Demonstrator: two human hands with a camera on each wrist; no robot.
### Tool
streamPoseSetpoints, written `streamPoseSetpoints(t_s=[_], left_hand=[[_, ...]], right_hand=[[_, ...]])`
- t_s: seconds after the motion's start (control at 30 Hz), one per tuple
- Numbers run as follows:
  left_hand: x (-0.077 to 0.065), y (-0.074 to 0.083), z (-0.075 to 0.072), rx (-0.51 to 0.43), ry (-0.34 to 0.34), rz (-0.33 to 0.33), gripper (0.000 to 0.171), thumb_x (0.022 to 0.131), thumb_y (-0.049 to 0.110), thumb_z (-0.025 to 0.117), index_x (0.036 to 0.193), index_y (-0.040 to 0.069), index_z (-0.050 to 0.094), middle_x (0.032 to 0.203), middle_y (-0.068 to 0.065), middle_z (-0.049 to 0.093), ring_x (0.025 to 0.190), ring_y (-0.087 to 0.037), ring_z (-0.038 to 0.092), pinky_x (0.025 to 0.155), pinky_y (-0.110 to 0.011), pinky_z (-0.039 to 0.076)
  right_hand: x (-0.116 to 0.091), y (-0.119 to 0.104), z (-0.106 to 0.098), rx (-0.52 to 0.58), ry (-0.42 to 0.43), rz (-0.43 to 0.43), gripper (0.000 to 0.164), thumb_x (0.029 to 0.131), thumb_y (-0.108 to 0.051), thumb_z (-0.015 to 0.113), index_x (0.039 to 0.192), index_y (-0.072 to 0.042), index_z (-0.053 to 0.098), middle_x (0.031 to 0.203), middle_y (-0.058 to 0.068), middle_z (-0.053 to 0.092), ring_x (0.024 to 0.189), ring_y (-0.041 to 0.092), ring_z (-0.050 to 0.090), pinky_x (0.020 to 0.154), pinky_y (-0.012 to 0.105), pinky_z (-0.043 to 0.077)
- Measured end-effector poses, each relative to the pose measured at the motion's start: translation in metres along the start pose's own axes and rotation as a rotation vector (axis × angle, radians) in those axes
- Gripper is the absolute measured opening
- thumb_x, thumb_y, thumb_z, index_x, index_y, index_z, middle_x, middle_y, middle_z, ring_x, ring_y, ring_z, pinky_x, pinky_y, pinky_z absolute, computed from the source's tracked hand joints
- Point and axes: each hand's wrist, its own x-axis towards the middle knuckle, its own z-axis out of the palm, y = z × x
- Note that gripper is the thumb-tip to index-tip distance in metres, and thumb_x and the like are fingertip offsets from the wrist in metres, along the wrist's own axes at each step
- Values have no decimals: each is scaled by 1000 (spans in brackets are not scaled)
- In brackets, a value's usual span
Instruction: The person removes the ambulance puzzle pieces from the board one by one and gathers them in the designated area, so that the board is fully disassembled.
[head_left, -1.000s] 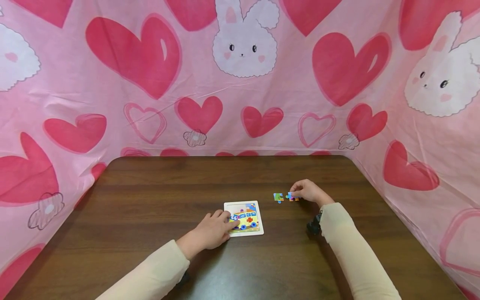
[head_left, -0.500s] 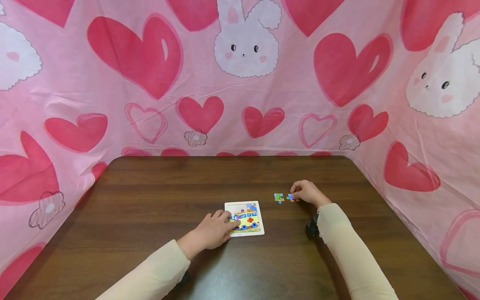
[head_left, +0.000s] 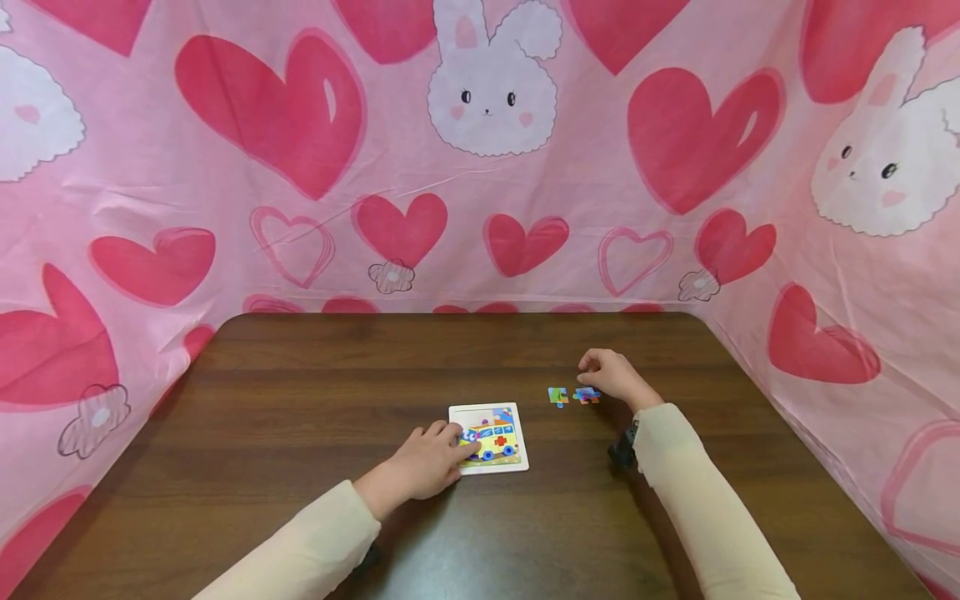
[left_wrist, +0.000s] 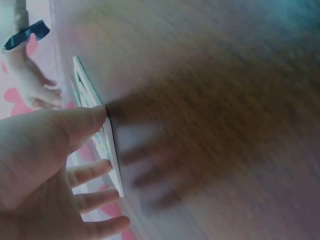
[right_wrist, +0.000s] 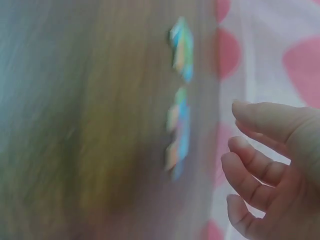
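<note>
A small white-framed jigsaw puzzle (head_left: 491, 467) with a yellow ambulance picture lies flat on the brown table. My left hand (head_left: 426, 460) rests at its left side, fingers spread onto the frame and picture. In the left wrist view, the thumb (left_wrist: 92, 119) touches the board's edge. Two loose jigsaw pieces lie right of the board: a green one (head_left: 557, 395) and a blue-purple one (head_left: 587, 395). Just above the second piece hovers my right hand (head_left: 615, 375), its fingers loosely bent with nothing between them. The right wrist view shows that hand (right_wrist: 275, 160) apart from both pieces.
The wooden table (head_left: 337, 375) has rounded far corners. A pink cloth (head_left: 480, 175) with red hearts and white rabbits hangs behind it and along both sides. Each wrist wears a dark strapped device, the right one (head_left: 624, 448) near the tabletop.
My right hand has let go of the blue-purple piece and lifted slightly away, leaving it beside the green one. The left hand and the board have stayed in place.
</note>
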Motion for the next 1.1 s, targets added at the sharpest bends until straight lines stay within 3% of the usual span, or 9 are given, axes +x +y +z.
streamPoseSetpoints(t_s=[0.2,0.5,0.8,0.97,1.1], left_hand=[[1,-2,3,8,-1,-2,48,86,29,63,132,22,53,125,-12,47,112,-29,42,86,-45,40],[3,-1,2,3,-10,-10,48,86,29,64,132,22,53,124,-11,48,112,-29,42,85,-45,40],[3,-1,1,13,-6,-6,48,86,30,63,132,22,53,125,-11,47,113,-29,42,86,-45,40],[2,0,0,24,-9,-6,47,86,30,63,131,22,54,124,-11,48,113,-29,42,85,-45,41],[1,0,0,23,-8,-5,47,87,29,63,132,22,53,124,-11,47,113,-29,42,84,-45,41]], right_hand=[[4,-35,8,39,-14,-68,15,83,-9,66,94,0,60,75,5,54,68,19,48,62,33,41],[3,-71,36,44,-197,-168,20,81,-11,70,98,-3,63,74,1,54,66,17,48,60,29,43],[-2,-83,60,-38,-323,-192,20,79,-13,72,97,-9,66,73,-2,52,70,15,46,62,28,39],[-2,-86,66,-114,-321,-233,20,78,-14,74,95,-8,66,72,-3,49,68,14,44,62,28,37],[-3,-88,68,-152,-299,-220,22,77,-15,75,95,-9,66,71,-2,49,68,14,45,62,29,38]])
